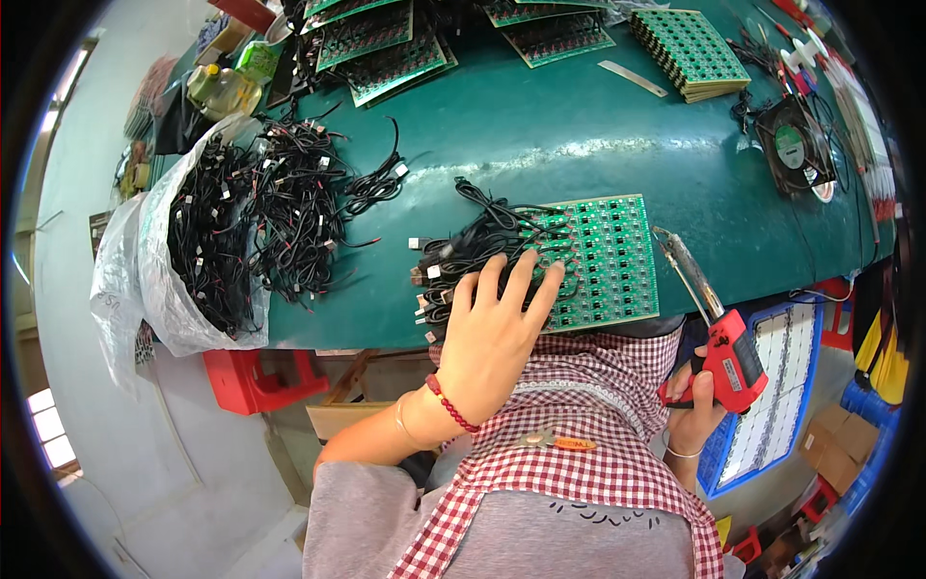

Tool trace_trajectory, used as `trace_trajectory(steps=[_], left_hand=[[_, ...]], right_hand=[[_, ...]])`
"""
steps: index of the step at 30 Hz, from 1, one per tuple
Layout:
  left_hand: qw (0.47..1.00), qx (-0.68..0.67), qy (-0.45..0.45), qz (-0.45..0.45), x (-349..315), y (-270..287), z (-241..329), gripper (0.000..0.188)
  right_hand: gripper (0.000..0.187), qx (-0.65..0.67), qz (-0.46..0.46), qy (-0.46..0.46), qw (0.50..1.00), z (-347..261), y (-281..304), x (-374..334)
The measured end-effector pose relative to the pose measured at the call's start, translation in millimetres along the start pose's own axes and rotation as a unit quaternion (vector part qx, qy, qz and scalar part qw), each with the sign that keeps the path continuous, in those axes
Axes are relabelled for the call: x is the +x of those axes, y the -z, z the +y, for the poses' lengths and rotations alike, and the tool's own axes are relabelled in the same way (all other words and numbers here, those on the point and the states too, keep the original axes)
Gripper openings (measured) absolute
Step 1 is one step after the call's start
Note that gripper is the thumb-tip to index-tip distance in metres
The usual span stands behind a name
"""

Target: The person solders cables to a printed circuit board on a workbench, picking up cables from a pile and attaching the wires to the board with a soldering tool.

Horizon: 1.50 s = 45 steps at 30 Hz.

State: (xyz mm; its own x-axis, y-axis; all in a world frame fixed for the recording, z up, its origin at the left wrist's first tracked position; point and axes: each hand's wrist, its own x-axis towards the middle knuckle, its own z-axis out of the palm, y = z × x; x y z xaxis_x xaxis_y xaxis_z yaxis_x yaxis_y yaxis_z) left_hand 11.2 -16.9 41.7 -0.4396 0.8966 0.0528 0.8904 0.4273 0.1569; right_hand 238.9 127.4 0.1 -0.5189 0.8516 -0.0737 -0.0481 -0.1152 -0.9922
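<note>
A green circuit board panel [612, 261] with rows of small dark parts lies at the table's front edge. Black USB cables [473, 232] are bunched over its left side, some of their ends reaching the board. My left hand [497, 318] rests on these cables with its fingers spread, the fingertips at the board's left part. In my right hand [696, 400], to the right of the board, is a red and black soldering gun [735, 362]. Its metal tip points up and left, close to the board's right edge and apart from it.
A clear plastic bag [159, 280] spills many black cables [299, 207] on the left. Stacked circuit boards [690, 53] stand at the back, near a metal ruler [632, 78]. A black fan [793, 145] is at right. Below the table are a red stool [260, 381] and a blue-framed rack [772, 386].
</note>
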Motion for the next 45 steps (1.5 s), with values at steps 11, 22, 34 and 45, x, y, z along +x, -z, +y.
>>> trace_trajectory(steps=[11, 22, 34, 45], left_hand=[[0.997, 0.065, -0.030, -0.005, 14, -9, -38, 0.057], [0.950, 0.072, 0.190, 0.238, 61, -33, -186, 0.029], [0.887, -0.447, 0.029, -0.111, 57, 73, -64, 0.026], [0.635, -0.688, -0.019, -0.352, 24, 23, 3, 0.027]], right_hand=[[0.035, 0.026, 0.030, 0.022, 0.999, -6, -6, 0], [0.036, 0.039, 0.017, 0.024, 0.999, -16, -17, 11], [0.037, 0.117, 0.027, -0.064, 0.991, -30, -26, 10], [0.037, 0.062, -0.211, -0.214, 0.952, -49, -76, 32]])
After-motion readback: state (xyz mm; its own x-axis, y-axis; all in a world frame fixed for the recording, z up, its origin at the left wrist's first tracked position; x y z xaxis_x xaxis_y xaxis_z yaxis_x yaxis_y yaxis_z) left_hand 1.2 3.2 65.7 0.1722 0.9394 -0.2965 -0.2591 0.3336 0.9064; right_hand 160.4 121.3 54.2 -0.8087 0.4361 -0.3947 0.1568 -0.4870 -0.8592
